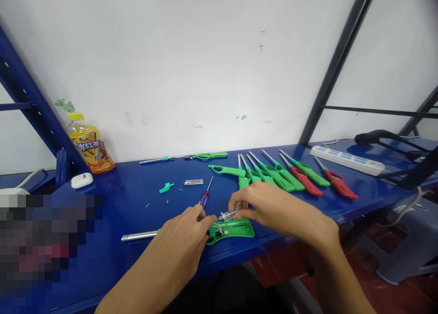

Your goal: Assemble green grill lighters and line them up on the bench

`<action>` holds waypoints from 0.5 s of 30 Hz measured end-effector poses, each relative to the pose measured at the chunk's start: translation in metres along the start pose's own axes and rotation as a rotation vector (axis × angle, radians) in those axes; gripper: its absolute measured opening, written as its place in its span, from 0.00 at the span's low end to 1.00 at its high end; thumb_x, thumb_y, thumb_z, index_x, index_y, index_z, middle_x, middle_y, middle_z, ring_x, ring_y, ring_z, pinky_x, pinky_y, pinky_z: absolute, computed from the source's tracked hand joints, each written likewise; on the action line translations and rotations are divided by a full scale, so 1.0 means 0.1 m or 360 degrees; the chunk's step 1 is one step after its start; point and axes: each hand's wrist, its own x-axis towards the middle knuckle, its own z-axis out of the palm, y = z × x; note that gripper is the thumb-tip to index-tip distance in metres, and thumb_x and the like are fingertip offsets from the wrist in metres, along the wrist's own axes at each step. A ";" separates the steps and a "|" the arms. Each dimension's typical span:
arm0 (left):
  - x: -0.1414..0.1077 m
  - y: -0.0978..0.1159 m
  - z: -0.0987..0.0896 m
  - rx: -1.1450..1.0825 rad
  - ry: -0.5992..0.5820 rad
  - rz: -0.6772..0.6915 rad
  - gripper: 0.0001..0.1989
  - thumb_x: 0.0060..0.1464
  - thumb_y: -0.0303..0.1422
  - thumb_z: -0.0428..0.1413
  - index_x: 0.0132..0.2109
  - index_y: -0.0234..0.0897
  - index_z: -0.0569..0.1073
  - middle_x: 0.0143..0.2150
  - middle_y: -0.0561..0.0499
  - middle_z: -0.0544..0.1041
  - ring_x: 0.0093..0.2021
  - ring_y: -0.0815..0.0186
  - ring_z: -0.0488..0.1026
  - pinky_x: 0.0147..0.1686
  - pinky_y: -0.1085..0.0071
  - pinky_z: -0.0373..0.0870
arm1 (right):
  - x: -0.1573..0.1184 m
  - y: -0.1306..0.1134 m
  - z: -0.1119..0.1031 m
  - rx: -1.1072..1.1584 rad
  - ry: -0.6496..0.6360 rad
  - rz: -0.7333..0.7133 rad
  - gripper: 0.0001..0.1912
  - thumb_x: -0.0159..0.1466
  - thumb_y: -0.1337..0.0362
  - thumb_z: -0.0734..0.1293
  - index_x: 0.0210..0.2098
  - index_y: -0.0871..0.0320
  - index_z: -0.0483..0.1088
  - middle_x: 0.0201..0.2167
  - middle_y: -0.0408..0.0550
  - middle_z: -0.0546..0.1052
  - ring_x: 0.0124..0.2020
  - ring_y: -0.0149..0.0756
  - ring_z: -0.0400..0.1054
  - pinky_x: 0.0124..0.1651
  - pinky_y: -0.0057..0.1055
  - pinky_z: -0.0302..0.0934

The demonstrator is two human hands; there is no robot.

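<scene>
On the blue table lies an opened green gas lighter (241, 229), its hollow casing facing up and its metal tube (140, 236) pointing left. My left hand (186, 232) is closed around the middle of this lighter, with the fingertips over the trigger area. Between the fingers of my right hand (260, 202) is a small clear fuel tank (228, 215), held just above the casing; its right end is hidden by the fingers. A screwdriver (204, 199) with a purple and red handle lies just beyond my left hand.
Behind are a green trigger (166, 187), a second tank (193, 182), small screws (148, 205), a loose casing half (226, 170) and a lighter's parts (210, 156). Several green and red lighters (306, 182) lie right, near a power strip (347, 160). A drink bottle (91, 145) and white case (82, 180) stand left.
</scene>
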 end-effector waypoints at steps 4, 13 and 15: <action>-0.01 -0.01 0.02 -0.0016 0.0050 0.0017 0.21 0.67 0.23 0.46 0.60 0.42 0.75 0.53 0.43 0.76 0.45 0.55 0.78 0.44 0.59 0.76 | -0.04 0.00 -0.03 -0.0014 -0.0049 -0.0091 0.09 0.72 0.57 0.68 0.43 0.49 0.82 0.36 0.43 0.84 0.42 0.42 0.76 0.44 0.33 0.61; -0.03 -0.01 0.01 -0.0053 0.0060 0.0029 0.19 0.67 0.23 0.46 0.55 0.42 0.77 0.51 0.44 0.76 0.47 0.54 0.78 0.44 0.59 0.76 | 0.01 0.02 -0.01 0.0034 -0.0082 -0.0116 0.15 0.74 0.57 0.65 0.45 0.52 0.84 0.36 0.47 0.85 0.42 0.43 0.77 0.47 0.34 0.63; -0.03 -0.01 0.01 -0.0059 0.0056 0.0032 0.19 0.67 0.24 0.46 0.55 0.42 0.77 0.51 0.44 0.76 0.46 0.55 0.78 0.44 0.59 0.76 | 0.02 0.04 -0.01 0.0028 -0.0074 -0.0113 0.14 0.74 0.57 0.66 0.44 0.52 0.84 0.37 0.46 0.85 0.42 0.42 0.77 0.47 0.34 0.63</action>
